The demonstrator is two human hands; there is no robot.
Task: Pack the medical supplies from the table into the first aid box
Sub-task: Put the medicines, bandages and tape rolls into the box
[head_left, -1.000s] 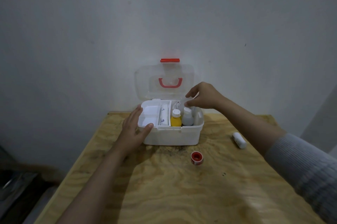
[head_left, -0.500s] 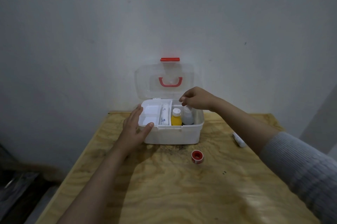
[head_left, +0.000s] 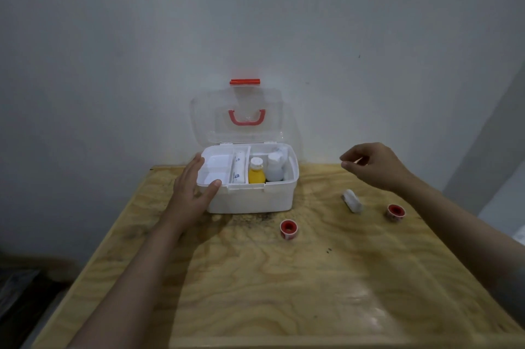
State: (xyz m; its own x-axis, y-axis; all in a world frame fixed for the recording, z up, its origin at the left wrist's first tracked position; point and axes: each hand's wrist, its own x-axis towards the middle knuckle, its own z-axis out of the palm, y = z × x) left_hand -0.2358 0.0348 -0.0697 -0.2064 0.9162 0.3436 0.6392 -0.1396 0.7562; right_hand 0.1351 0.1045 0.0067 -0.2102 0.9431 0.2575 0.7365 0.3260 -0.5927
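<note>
The white first aid box (head_left: 252,199) stands open at the table's back, its clear lid (head_left: 237,115) upright against the wall. Inside are a bandage roll (head_left: 238,170), a yellow bottle (head_left: 256,172) and a white bottle (head_left: 275,168). My left hand (head_left: 193,192) rests on the box's left front corner, thumb on the rim. My right hand (head_left: 375,165) hovers to the right of the box, empty, fingers loosely curled. Below it on the table lie a white bandage roll (head_left: 352,201) and two red-cored tape rolls (head_left: 289,229) (head_left: 395,211).
The plywood table (head_left: 284,277) stands against a white wall. A dark stain (head_left: 255,216) marks the wood in front of the box. The floor drops away on the left side, and a grey edge shows at far right.
My right hand has come out of the box and moved right, over the table. A second tape roll is now in view. My left hand has stayed on the box.
</note>
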